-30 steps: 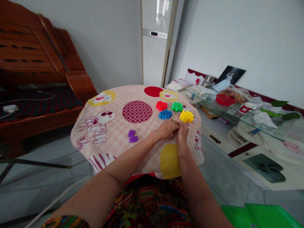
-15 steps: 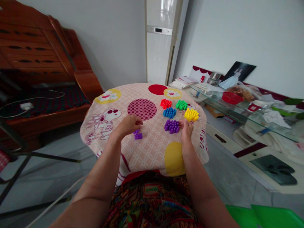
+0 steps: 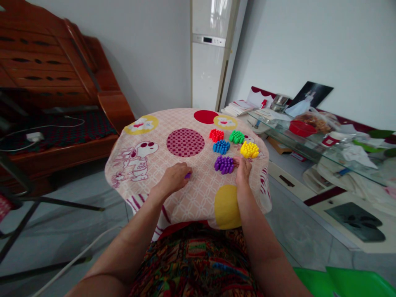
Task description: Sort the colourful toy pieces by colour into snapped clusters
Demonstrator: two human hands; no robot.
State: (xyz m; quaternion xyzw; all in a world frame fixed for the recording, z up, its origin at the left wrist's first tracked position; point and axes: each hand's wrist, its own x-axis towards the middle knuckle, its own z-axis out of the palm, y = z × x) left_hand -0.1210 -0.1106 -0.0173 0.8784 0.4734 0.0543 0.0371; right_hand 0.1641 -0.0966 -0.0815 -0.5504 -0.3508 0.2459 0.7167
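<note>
A small table draped in a pink cartoon cloth carries tight clusters of plastic pegs: red, green, blue, yellow and purple. My left hand lies curled over loose purple pegs, of which only a tip shows at my fingertips. My right hand rests on the cloth, fingers together, touching the right edge of the purple cluster.
A wooden bench stands to the left with a cable on it. A white standing unit is behind the table. A cluttered glass shelf runs along the right wall. A green plastic object lies at the bottom right.
My left hand left the purple cluster, went left to the loose purple pegs and closed down over them. My right hand stayed beside the cluster.
</note>
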